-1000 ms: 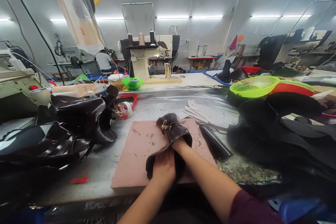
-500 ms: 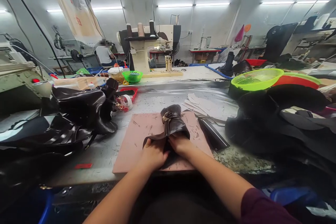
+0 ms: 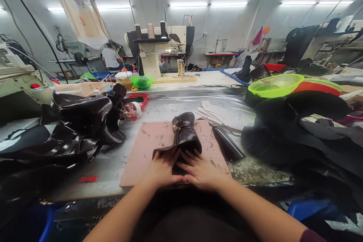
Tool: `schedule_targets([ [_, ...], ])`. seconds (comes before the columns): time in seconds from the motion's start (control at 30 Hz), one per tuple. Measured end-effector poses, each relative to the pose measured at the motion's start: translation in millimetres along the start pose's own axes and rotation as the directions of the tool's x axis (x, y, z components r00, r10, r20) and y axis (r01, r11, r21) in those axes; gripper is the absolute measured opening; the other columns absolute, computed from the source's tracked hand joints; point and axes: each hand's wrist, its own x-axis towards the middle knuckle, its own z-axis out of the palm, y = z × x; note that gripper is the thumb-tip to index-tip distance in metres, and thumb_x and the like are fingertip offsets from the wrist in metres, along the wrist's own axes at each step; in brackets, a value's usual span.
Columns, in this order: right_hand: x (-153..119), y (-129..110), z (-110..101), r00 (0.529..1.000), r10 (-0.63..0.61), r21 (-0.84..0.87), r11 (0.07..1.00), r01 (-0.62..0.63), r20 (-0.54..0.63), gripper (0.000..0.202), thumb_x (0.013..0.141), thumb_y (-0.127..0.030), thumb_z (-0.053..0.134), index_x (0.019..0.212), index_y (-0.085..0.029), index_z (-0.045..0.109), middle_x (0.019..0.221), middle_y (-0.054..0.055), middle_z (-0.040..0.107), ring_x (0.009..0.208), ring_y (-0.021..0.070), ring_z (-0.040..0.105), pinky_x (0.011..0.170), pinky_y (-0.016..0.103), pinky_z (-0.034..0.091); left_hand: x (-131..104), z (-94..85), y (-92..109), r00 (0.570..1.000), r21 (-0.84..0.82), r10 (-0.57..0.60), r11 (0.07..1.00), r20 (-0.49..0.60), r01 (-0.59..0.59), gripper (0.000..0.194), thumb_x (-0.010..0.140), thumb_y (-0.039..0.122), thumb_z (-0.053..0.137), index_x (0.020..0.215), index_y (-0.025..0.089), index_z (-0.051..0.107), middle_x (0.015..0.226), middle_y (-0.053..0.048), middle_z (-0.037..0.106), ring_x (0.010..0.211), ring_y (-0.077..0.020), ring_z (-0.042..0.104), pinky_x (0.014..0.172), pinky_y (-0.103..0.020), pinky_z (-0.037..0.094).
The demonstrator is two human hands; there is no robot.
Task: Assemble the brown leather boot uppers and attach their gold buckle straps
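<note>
A dark brown leather boot upper (image 3: 187, 134) with straps and a gold-toned buckle lies on a pink board (image 3: 136, 159). Its near edge spreads toward me in a dark flap. My left hand (image 3: 163, 168) rests flat over the left part of this flap, fingers stretched out. Over the right part lies my right hand (image 3: 202, 168), its fingers spread and the thumb close to the left thumb. Neither hand grips the leather. The surface beneath both palms is hidden.
Glossy dark boot uppers (image 3: 85, 113) are heaped at left. Black material pieces (image 3: 283, 132) pile up at right, beside a yellow-green basket (image 3: 275, 85). Pale cut pieces (image 3: 215, 112) and dark strips (image 3: 227, 143) lie near the board. A sewing machine (image 3: 150, 58) stands behind; a person (image 3: 110, 58) sits farther back.
My right hand has come out from under the leather and now lies spread on the flap. My left hand's fingers have straightened forward. The boot upper has stayed nearly in place.
</note>
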Motion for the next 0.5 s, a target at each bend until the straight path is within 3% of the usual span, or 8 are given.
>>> schedule_targets([
  [0.1, -27.0, -11.3, 2.5, 0.999, -0.049, 0.059, 0.997, 0.047, 0.017, 0.049, 0.087, -0.043, 0.042, 0.134, -0.030, 0.036, 0.142, 0.008, 0.031, 0.132, 0.0272, 0.020, 0.106, 0.052, 0.016, -18.7, 2.9, 0.9, 0.991, 0.001, 0.129, 0.992, 0.038, -0.129, 0.083, 0.067, 0.046, 0.061, 0.135, 0.011, 0.030, 0.141, -0.017, 0.027, 0.130, -0.0317, 0.026, 0.104, -0.054, 0.020],
  [0.17, -43.1, -17.5, 10.3, 0.989, -0.151, 0.085, 0.985, 0.151, -0.008, 0.043, 0.086, -0.038, 0.046, 0.128, -0.031, 0.045, 0.137, 0.005, 0.041, 0.130, 0.0267, 0.028, 0.105, 0.052, 0.020, -32.9, 9.9, 1.6, 0.972, 0.026, 0.236, 0.972, 0.002, -0.236, 0.075, 0.066, 0.027, 0.060, 0.134, 0.011, 0.033, 0.139, -0.017, 0.032, 0.128, -0.0312, 0.029, 0.104, -0.051, 0.026],
  [0.27, -55.3, -23.5, 21.3, 0.939, -0.276, 0.076, 0.952, 0.296, -0.204, 0.032, 0.085, -0.030, 0.047, 0.116, -0.027, 0.055, 0.114, 0.005, 0.062, 0.111, 0.0209, 0.052, 0.104, 0.048, 0.028, -48.7, 19.1, 4.5, 0.911, 0.073, 0.385, 0.923, -0.149, -0.378, 0.054, 0.071, 0.012, 0.047, 0.125, 0.009, 0.045, 0.126, -0.017, 0.051, 0.118, -0.0283, 0.046, 0.097, -0.044, 0.040],
  [0.33, -53.7, -25.7, 17.1, 0.890, -0.227, -0.024, 0.971, 0.237, -0.394, 0.037, 0.084, -0.031, 0.048, 0.118, -0.018, 0.053, 0.106, 0.011, 0.065, 0.101, 0.0220, 0.058, 0.097, 0.047, 0.038, -54.3, 15.0, 8.6, 0.879, 0.053, 0.383, 0.922, -0.286, -0.384, 0.043, 0.079, 0.010, 0.038, 0.120, 0.010, 0.051, 0.117, -0.015, 0.058, 0.111, -0.0240, 0.053, 0.093, -0.038, 0.045],
  [0.43, -42.8, -26.6, -19.2, 0.773, -0.216, -0.221, 0.970, 0.100, -0.597, 0.028, 0.086, -0.020, 0.045, 0.109, -0.013, 0.057, 0.093, 0.012, 0.067, 0.085, 0.0210, 0.060, 0.085, 0.041, 0.046, -58.7, -16.4, 17.3, 0.886, -0.069, 0.266, 0.947, -0.379, -0.314, 0.037, 0.089, 0.020, 0.032, 0.120, 0.016, 0.051, 0.116, -0.011, 0.060, 0.109, -0.0184, 0.055, 0.091, -0.031, 0.047],
  [0.5, -36.1, -26.5, -60.7, 0.730, -0.326, -0.305, 0.937, 0.168, -0.601, 0.025, 0.086, -0.010, 0.040, 0.096, -0.016, 0.061, 0.082, 0.006, 0.068, 0.077, 0.0159, 0.060, 0.087, 0.036, 0.044, -60.4, -49.2, 22.7, 0.903, -0.117, 0.277, 0.937, -0.329, -0.330, 0.043, 0.092, 0.038, 0.028, 0.127, 0.019, 0.044, 0.126, -0.009, 0.053, 0.116, -0.0191, 0.049, 0.094, -0.032, 0.044],
])
